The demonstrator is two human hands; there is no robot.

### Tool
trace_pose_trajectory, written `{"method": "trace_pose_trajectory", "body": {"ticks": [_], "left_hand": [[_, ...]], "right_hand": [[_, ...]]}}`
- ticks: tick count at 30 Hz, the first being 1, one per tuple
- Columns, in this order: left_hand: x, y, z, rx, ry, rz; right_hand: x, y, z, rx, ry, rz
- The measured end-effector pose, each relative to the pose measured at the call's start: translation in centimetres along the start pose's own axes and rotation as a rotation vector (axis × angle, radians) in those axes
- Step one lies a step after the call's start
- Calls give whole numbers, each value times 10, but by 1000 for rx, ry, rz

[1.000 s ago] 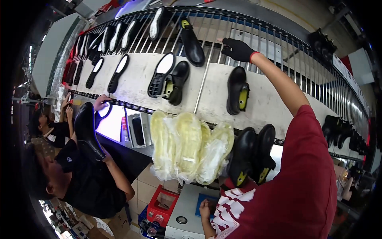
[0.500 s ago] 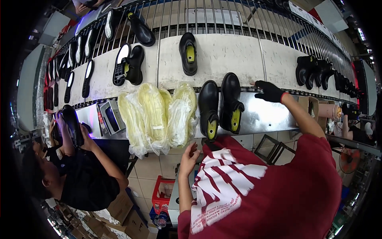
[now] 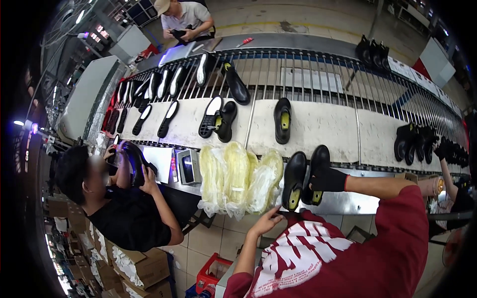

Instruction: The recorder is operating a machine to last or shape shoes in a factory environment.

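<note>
Two black shoes with yellow insoles stand side by side before me at the metal ledge, toes pointing away. My right hand (image 3: 328, 180), in a black fingertip-less glove, is closed over the ankle opening of the right shoe (image 3: 320, 158); black on black hides part of the grip. Bare, with its fingers stretched out, my left hand (image 3: 267, 221) reaches the heel of the left shoe (image 3: 295, 174). It grips nothing that I can see. Left of this pair lie several pale yellow insoles (image 3: 236, 174) in clear plastic bags.
Beyond the ledge, a conveyor (image 3: 323, 119) carries a single black shoe (image 3: 282, 120), loose soles (image 3: 168, 119) and a cluster of dark shoes (image 3: 413, 144). A co-worker (image 3: 124, 213) at left holds a black shoe; another person (image 3: 188, 22) sits across. A red crate (image 3: 211, 273) stands below.
My right hand has come left from the conveyor edge onto the right shoe. My left hand has risen to the left shoe's heel. The whole view has shifted, showing more of the far side.
</note>
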State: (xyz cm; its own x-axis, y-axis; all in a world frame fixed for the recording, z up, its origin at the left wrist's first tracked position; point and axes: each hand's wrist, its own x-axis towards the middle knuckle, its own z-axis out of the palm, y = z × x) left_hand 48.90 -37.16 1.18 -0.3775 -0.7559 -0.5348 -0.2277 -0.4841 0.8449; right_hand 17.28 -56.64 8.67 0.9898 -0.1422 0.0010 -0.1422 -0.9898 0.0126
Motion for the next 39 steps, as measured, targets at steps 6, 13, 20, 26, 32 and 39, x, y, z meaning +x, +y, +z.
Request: {"method": "trace_pose_trajectory", "body": {"ticks": [6, 13, 20, 26, 32, 39], "left_hand": [[-83, -5, 9, -234, 258, -53], [-63, 87, -63, -490, 687, 217], [130, 144, -222, -429, 1037, 291], [212, 107, -287, -109, 1188, 151], [239, 97, -325, 7, 1058, 122], [235, 182, -314, -128, 1246, 251]], "right_hand": [[-51, 69, -64, 206, 28, 334], [-1, 225, -146, -300, 210, 232], [161, 411, -93, -463, 362, -26], [280, 468, 15, -488, 275, -151], [271, 412, 44, -305, 573, 79], [145, 305, 9, 112, -220, 154]]}}
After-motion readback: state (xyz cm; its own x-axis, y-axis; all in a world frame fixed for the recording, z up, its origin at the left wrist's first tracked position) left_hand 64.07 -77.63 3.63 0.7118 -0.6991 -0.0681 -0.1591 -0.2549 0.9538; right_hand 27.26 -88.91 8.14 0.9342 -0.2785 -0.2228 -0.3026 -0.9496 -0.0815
